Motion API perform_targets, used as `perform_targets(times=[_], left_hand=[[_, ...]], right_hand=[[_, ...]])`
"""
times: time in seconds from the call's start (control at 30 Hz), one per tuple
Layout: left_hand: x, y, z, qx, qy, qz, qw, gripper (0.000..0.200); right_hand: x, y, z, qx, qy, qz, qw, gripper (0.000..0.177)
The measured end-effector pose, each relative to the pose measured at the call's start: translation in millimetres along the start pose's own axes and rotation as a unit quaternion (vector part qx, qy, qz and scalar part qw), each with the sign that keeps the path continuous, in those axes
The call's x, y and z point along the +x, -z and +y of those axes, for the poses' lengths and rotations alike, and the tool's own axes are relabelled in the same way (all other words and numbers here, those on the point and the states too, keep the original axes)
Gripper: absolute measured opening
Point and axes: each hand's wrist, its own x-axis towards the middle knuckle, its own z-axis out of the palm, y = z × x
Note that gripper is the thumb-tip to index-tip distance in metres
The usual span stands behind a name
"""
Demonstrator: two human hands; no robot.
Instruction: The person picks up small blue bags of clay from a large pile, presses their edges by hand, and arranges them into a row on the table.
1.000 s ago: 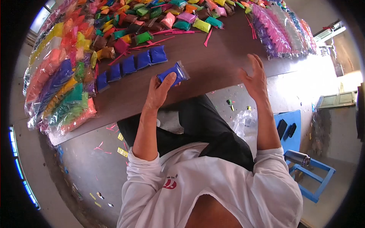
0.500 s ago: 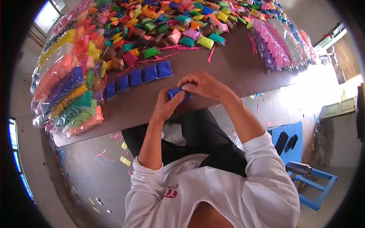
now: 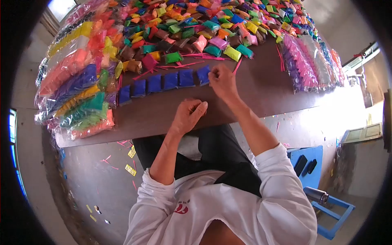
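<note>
A row of several small blue packets [image 3: 154,83] lies along the dark table, side by side. At the right end of the row is one more blue packet [image 3: 202,75], a small gap from its neighbour. My right hand [image 3: 223,83] pinches this packet by its right edge, with curled fingers. Closer to the table's front edge, my left hand [image 3: 188,116] is loosely closed, thumb against the bent fingers, and nothing shows in it. What fills the packets cannot be made out.
Behind the row spreads a big heap of colourful packets [image 3: 212,26]. Pink plastic strips [image 3: 179,65] lie before it. Clear bags of packets are stacked at left [image 3: 77,77] and right [image 3: 312,61]. A blue stool [image 3: 332,212] with a metal flask [image 3: 316,195] stands at lower right.
The blue packet that both hands held near the table's front has moved up to the row's right end in my right hand. My left hand has let go of it and stayed low.
</note>
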Motion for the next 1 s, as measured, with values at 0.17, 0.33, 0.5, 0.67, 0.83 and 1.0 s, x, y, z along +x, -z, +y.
perform_targets(times=[0.17, 0.33, 0.5, 0.67, 0.83, 1.0], left_hand=[[0, 0, -2, 0.048, -0.005, 0.004, 0.999, 0.040], [-1, -1, -2, 0.116, -0.042, 0.035, 0.992, 0.036], [-2, 1, 7, 0.107, -0.018, 0.011, 0.994, 0.036], [-2, 1, 1, 0.095, -0.023, 0.006, 0.995, 0.035], [-2, 1, 7, 0.103, -0.052, 0.012, 0.993, 0.032], [0, 1, 1, 0.114, -0.088, 0.014, 0.990, 0.029]], right_hand=[[-7, -8, -18, -0.115, 0.059, -0.005, 0.992, 0.014], [-8, -1, -20, -0.112, 0.083, -0.001, 0.990, 0.013], [-5, -4, -30, -0.104, 0.104, -0.007, 0.989, 0.024], [-3, -14, -17, -0.137, 0.188, -0.017, 0.972, 0.027], [-7, -18, -16, -0.117, 0.167, 0.000, 0.979, 0.022], [-7, -20, -16, -0.113, 0.169, 0.008, 0.979, 0.016]])
